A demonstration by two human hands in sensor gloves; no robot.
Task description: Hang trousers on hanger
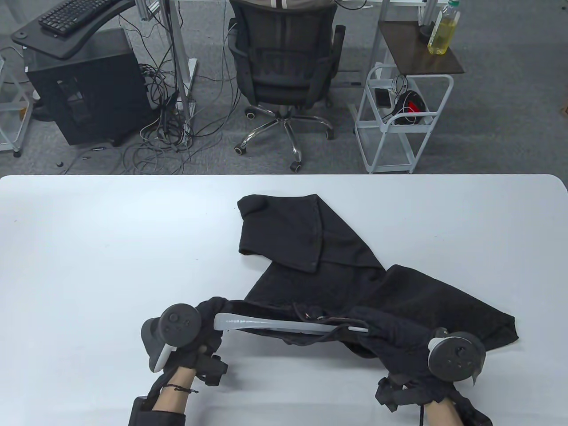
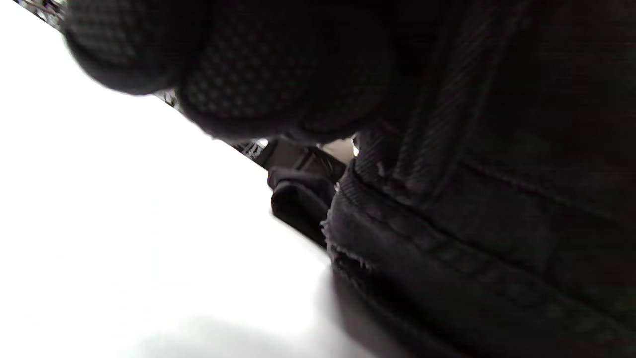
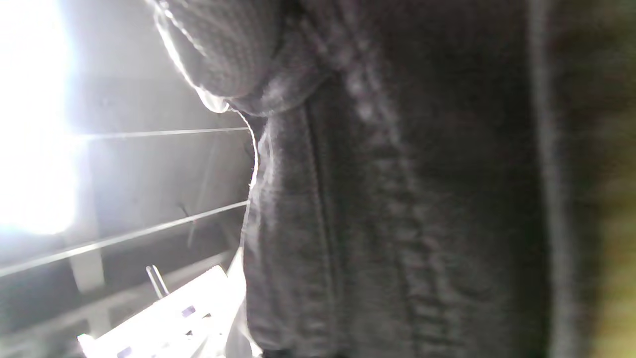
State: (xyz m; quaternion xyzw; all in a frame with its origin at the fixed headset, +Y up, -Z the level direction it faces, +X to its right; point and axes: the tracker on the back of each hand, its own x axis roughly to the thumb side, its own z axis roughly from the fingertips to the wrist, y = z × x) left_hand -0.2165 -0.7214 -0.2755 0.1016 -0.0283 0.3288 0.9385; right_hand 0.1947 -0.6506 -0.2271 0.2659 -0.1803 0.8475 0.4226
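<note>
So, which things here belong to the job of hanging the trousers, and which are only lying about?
Belong to the job:
- trousers, dark, spread on the table
- hanger, pale, at the waistband
- left hand, gripping the waistband's left end
- right hand, gripping its right end

Only lying about, beyond the table:
- office chair
- keyboard
- bottle
- white cart

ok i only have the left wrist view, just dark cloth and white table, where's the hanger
Observer: The white hanger lies across the waistband of the black trousers, between both hands.
Operator: is my right hand on the cloth
Observer: Yes, the right hand grips bunched fabric at the hanger's right end.
Operator: and the legs
Observer: They lie on the table, one folded back toward the far edge.
</note>
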